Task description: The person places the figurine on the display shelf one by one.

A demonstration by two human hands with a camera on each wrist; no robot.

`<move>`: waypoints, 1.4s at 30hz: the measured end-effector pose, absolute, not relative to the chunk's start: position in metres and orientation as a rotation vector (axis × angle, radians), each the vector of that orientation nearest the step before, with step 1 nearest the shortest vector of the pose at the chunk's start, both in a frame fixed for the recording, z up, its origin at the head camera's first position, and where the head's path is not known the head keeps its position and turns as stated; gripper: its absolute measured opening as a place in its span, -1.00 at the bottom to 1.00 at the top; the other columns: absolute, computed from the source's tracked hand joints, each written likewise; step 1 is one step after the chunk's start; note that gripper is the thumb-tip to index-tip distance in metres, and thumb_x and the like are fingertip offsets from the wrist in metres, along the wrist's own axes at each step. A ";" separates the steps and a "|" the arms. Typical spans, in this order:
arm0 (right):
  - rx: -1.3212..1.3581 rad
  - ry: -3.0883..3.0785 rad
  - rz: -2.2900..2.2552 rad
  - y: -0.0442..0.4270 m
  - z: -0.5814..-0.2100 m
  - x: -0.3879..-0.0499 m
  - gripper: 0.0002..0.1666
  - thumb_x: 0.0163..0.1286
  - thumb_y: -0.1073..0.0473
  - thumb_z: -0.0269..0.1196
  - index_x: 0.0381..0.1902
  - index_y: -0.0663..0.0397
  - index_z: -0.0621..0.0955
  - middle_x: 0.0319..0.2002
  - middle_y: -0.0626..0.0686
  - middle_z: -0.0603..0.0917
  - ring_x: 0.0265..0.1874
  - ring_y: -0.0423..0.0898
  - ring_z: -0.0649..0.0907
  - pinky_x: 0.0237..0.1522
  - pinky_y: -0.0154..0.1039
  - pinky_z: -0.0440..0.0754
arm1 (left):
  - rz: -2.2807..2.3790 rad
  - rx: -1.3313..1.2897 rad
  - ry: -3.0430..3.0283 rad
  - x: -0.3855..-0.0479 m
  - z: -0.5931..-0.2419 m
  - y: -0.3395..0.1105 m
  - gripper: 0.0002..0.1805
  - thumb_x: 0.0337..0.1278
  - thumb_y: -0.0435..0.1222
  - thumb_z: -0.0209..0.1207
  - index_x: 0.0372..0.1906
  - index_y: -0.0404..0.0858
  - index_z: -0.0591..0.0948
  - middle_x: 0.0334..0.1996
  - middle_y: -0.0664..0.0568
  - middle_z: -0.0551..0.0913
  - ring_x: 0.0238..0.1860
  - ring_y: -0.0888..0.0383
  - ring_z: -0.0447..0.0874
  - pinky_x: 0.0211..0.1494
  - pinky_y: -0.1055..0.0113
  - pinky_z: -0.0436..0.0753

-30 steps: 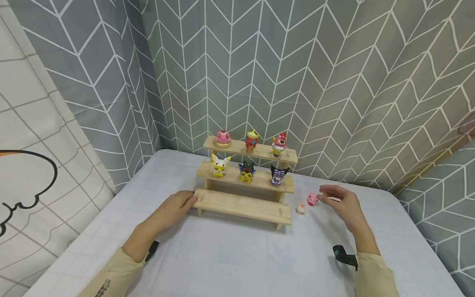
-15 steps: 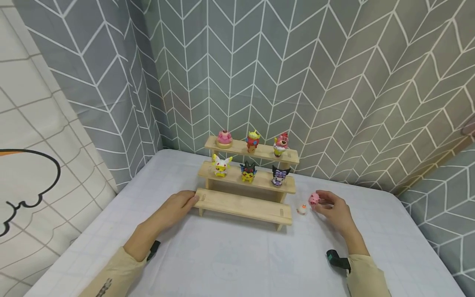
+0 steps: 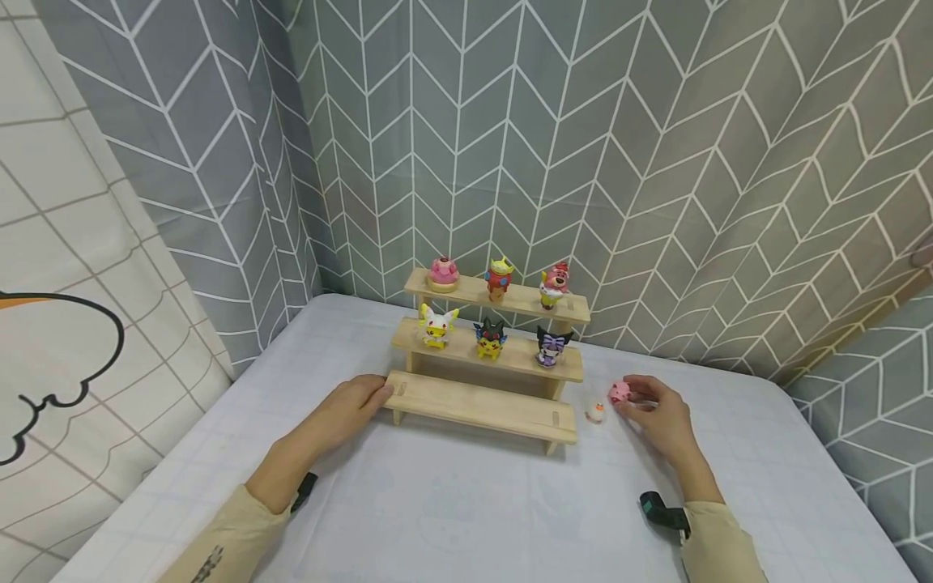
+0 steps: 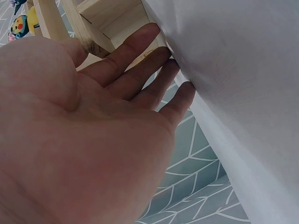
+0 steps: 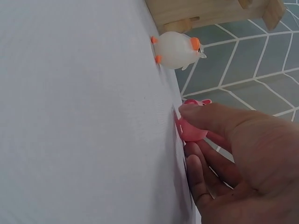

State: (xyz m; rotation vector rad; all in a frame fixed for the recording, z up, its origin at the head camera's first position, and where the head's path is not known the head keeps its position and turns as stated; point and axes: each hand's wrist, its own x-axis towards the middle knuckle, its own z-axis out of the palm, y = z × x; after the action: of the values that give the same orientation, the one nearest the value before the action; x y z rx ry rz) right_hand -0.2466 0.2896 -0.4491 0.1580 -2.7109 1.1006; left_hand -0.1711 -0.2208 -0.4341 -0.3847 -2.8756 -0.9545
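In the head view, my left hand (image 3: 353, 403) touches the left end of the lowest plank of a three-tier wooden display stand (image 3: 477, 403). The left wrist view has its fingers fairly straight beside the stand's leg, the thumb against the wood. My right hand (image 3: 662, 414) pinches a small pink pig figurine (image 3: 619, 393) to the right of the stand; in the right wrist view the thumb covers part of the pig (image 5: 194, 133), which is at the tabletop. Between pig and stand stands a white duck-like figurine (image 5: 175, 50) with orange feet and beak.
The top tier bears a pink figurine (image 3: 443, 275), a red and green one (image 3: 499, 279) and a pink bear (image 3: 555, 285). On the middle tier are a white-and-yellow figurine (image 3: 436, 328), a black-and-yellow one (image 3: 490, 338) and a purple one (image 3: 550, 346). Patterned curtains (image 3: 466, 146) hang behind.
My right hand has come down and in to the pig and taken it between thumb and fingers; the pig has turned slightly. The left hand stays at the stand.
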 end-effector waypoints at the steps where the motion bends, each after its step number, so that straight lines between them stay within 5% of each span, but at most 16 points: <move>1: 0.161 -2.705 1.107 0.290 -0.448 -0.246 -0.42 0.36 0.28 0.47 0.30 0.20 0.59 0.10 0.30 0.74 0.00 -0.06 0.69 -0.14 -0.69 0.51 | -0.958 -0.382 -2.876 -0.171 -0.434 -0.221 -0.65 0.70 -0.15 -0.01 0.04 -0.29 0.69 0.09 -0.16 0.74 0.20 -0.14 0.67 0.31 -0.17 0.59; 6: 0.156 -2.671 1.176 0.291 -0.437 -0.243 -0.43 0.39 0.23 0.47 0.31 0.19 0.59 0.13 0.27 0.74 -0.10 -0.44 0.61 -0.09 -0.73 0.52 | -0.963 -0.387 -2.870 -0.171 -0.434 -0.221 -0.67 0.69 -0.17 0.00 0.02 -0.28 0.70 0.04 -0.12 0.76 0.16 -0.11 0.69 0.29 -0.16 0.60; 11: 0.174 -2.628 1.199 0.289 -0.417 -0.238 -0.39 0.43 0.12 0.46 0.35 0.16 0.57 0.21 0.24 0.70 -0.11 -0.58 0.55 -0.05 -0.76 0.50 | -0.957 -0.403 -2.862 -0.171 -0.434 -0.221 -0.68 0.69 -0.17 0.00 -0.02 -0.26 0.70 -0.02 -0.09 0.77 0.11 -0.07 0.70 0.25 -0.14 0.62; 28: 0.281 -2.507 1.258 0.261 -0.369 -0.219 -0.39 0.41 0.05 0.48 0.32 0.14 0.60 0.14 0.17 0.70 -0.08 -0.43 0.64 -0.01 -0.68 0.57 | -0.946 -0.416 -2.854 -0.172 -0.435 -0.222 -0.69 0.68 -0.19 0.01 -0.03 -0.27 0.70 -0.01 -0.09 0.76 0.10 -0.06 0.70 0.23 -0.13 0.63; 42: 0.454 -2.403 1.289 0.220 -0.337 -0.194 -0.42 0.38 0.22 0.49 0.32 0.11 0.61 0.16 0.13 0.70 -0.01 -0.34 0.64 0.08 -0.66 0.56 | -0.953 -0.414 -2.853 -0.173 -0.437 -0.223 -0.68 0.68 -0.19 0.00 -0.01 -0.28 0.71 0.02 -0.12 0.76 0.14 -0.10 0.69 0.27 -0.14 0.61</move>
State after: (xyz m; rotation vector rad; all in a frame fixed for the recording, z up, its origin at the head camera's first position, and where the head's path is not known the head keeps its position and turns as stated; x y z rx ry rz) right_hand -0.1942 0.2197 -0.3366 0.4543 -2.4027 1.2894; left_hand -0.1729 -0.2225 -0.4371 -0.4143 -2.8534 -0.9530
